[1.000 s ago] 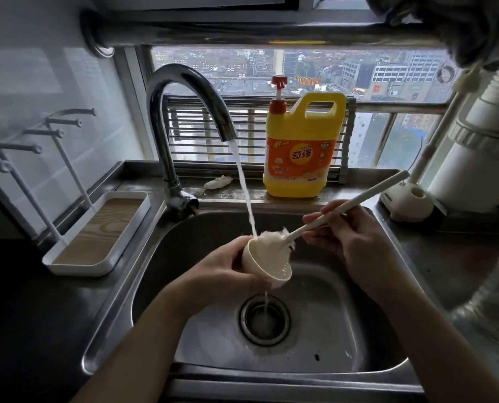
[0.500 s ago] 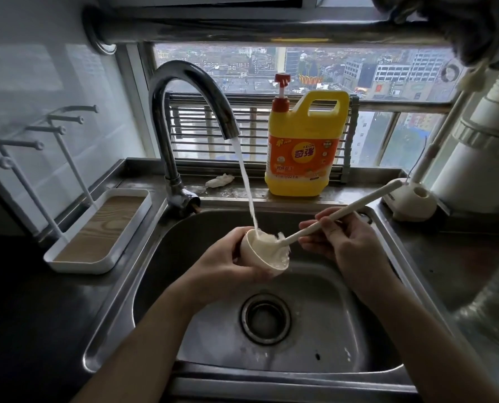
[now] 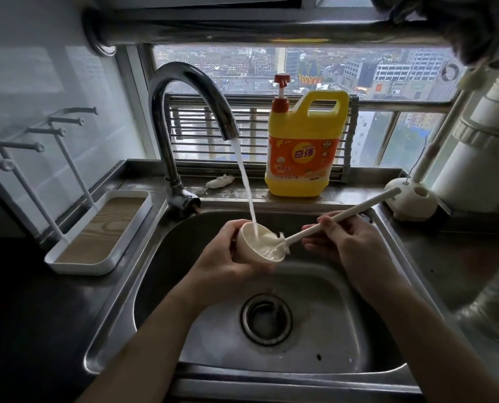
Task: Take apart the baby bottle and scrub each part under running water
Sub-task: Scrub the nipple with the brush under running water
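Note:
My left hand (image 3: 227, 257) grips a cream, cup-shaped bottle part (image 3: 252, 248) over the steel sink (image 3: 358, 330), its opening tilted up and to the right. Water from the curved chrome faucet (image 3: 184, 91) pours straight into it. My right hand (image 3: 344, 239) holds the long white handle of a bottle brush (image 3: 338, 218) between thumb and fingers. The brush's white head sits inside the cup, in the water.
A yellow detergent jug (image 3: 303, 152) with a red pump stands on the ledge behind the sink. A white drying rack with pegs (image 3: 97, 231) sits at the left. A white brush stand (image 3: 411, 202) is at the right, a small white scrap (image 3: 220, 180) near the faucet base.
The cup has tilted so its opening faces up into the stream. The brush head has gone deeper into it and the handle has swung lower. Both hands shifted slightly left.

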